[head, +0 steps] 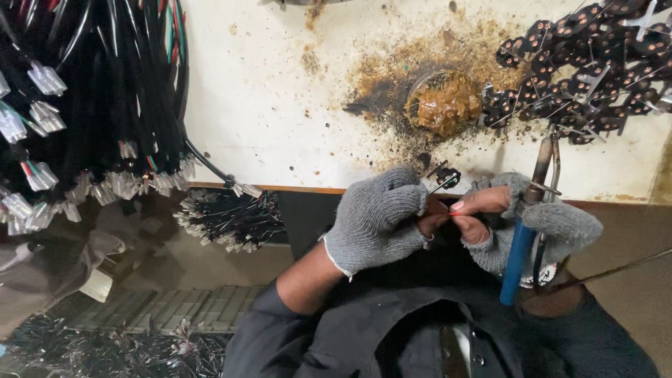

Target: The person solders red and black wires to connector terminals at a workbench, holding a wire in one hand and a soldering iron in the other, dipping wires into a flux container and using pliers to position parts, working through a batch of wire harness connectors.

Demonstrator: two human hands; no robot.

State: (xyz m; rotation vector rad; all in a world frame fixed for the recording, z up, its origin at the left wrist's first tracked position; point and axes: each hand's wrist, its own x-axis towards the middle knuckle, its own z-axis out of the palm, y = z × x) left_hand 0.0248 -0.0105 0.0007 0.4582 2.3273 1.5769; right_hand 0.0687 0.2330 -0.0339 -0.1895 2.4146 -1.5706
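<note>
**A:** Where are the hands?

**B:** Both are just below the near edge of the stained white tabletop (pixel 280 105), close together. The left hand (pixel 374 220) wears a grey fingerless glove, its grip closed: the bare fingertips pinch a small black round part (pixel 448 178) with thin metal pins, held just above that edge. The right hand (pixel 521 220), gloved the same way, touches the left at the fingertips. Its grip is wrapped around a soldering iron (pixel 521 245) with a blue handle, the metal shaft pointing up over the tabletop.

**A:** What lies on the tabletop?

**B:** Straight above the hands sits a small round tin of brown paste (pixel 444 103), ringed by dark stains. To the right of the tin is a heap of similar black round parts (pixel 595 63). At the tabletop's left edge hang bundles of black cables (pixel 105 91) with pale plastic connectors (pixel 45 77).
</note>
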